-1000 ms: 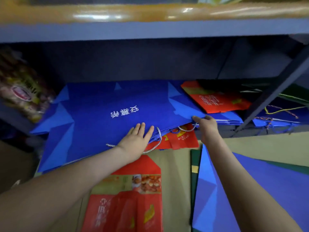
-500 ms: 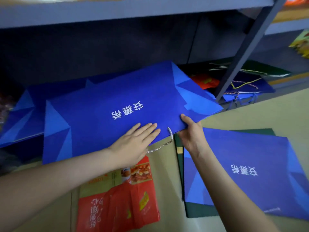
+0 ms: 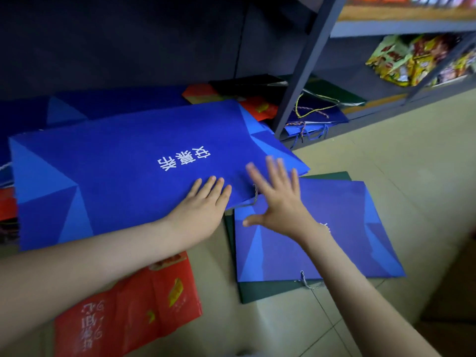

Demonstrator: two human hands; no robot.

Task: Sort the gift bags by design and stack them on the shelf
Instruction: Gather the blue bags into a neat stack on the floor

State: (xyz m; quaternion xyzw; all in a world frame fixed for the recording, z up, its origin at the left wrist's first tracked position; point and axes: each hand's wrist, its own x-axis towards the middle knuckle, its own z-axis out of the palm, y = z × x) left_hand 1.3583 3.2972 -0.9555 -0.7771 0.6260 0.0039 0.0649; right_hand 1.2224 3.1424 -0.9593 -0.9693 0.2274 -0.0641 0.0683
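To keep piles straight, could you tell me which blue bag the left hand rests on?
The white-lettered blue bag at the shelf; the other blue bag lies on the floor over a green bag.

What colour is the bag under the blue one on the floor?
The bag is dark green; head view.

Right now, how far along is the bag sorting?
Done: a blue pile sits at the bottom shelf. In hand: the left hand presses flat on its top blue bag; the right hand hovers open at its corner. Left: on the floor, a second blue bag over a green bag, and a red bag.
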